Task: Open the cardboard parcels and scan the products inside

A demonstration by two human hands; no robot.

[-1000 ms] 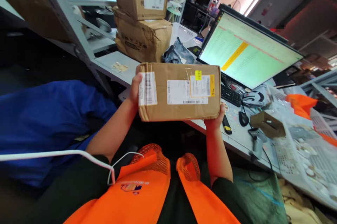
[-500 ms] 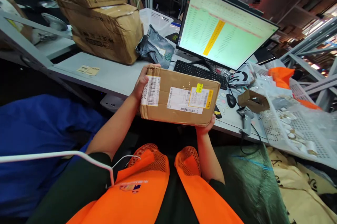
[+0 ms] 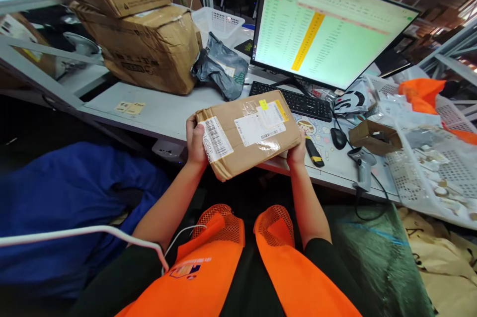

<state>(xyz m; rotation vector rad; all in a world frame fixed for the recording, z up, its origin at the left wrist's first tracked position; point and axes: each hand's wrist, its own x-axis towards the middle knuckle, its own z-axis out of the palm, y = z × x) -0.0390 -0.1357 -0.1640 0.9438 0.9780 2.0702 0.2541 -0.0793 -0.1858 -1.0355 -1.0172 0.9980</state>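
A brown cardboard box [image 3: 242, 153] with white shipping labels and a small yellow sticker is held between both hands, at the front edge of the desk. My left hand [image 3: 196, 140] grips its left end, thumb on the front by the barcode label. At the lower right corner, my right hand [image 3: 297, 150] holds the other end, its fingers partly hidden by the box. The box is tilted, its right end higher than its left. Just right of my right hand a black and yellow box cutter [image 3: 314, 152] lies on the desk.
Behind the box are a keyboard [image 3: 292, 102] and a lit monitor [image 3: 331, 24]. Stacked cartons [image 3: 145, 51] and a grey plastic mailer [image 3: 222, 68] stand left. A mouse [image 3: 338, 138], barcode scanner [image 3: 362, 165], small open box [image 3: 374, 137] and white basket [image 3: 413, 178] are right.
The box has turned counterclockwise and tipped back, its right end rising, with both hands still on it. The view has shifted slightly, showing more of the box cutter.
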